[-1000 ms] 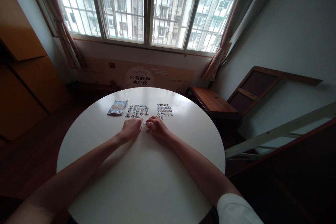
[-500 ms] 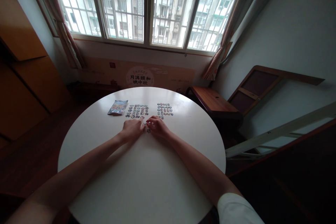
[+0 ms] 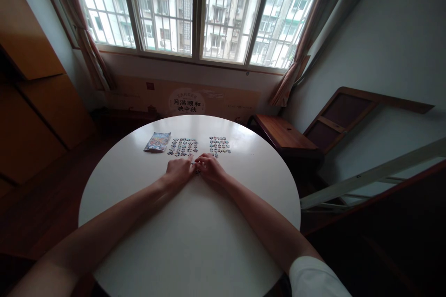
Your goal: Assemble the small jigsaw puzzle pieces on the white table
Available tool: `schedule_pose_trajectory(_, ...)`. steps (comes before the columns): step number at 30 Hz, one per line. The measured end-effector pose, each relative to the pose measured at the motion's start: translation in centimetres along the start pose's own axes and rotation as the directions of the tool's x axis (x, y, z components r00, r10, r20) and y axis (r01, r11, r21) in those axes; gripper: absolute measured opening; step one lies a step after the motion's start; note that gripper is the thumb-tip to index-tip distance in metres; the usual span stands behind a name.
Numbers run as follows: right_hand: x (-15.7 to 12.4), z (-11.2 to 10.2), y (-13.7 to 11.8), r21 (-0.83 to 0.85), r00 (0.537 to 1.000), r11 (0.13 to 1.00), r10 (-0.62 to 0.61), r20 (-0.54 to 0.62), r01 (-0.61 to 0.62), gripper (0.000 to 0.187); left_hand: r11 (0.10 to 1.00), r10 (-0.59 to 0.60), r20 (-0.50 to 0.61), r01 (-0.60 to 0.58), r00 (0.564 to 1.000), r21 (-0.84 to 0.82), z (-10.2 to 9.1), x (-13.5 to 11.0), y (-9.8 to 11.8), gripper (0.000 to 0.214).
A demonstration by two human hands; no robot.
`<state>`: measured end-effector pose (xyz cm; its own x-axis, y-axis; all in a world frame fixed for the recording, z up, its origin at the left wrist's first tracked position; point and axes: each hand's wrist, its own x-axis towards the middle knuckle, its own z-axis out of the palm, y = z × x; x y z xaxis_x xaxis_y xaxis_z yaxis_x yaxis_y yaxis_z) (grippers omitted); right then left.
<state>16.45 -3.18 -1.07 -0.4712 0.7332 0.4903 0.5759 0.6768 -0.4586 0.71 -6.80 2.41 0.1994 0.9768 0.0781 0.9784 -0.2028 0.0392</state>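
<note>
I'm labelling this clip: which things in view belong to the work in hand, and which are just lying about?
In the work:
- left hand, right hand
- puzzle pieces
- white table
- printed packet, probably

Just about:
- wooden bench
- orange cabinet
- curtains

Left hand (image 3: 180, 170) is just beside the curled right hand (image 3: 210, 167).

Daylight enters through barred windows (image 3: 167, 14) between tied curtains (image 3: 88, 51), orange-brown cabinets (image 3: 52, 106) standing left.
</note>
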Motion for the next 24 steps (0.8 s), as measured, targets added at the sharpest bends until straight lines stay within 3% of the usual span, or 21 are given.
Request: schedule_pose_trajectory(24, -0.07, 0.34, 0.25, -0.016, 1.0, 1.0, -0.015, -0.013, 0.015, 0.014, 0.999, -0.04, -0.032, 0.039, 0.999, -0.031, 0.48, 0.49, -0.06, 0.049)
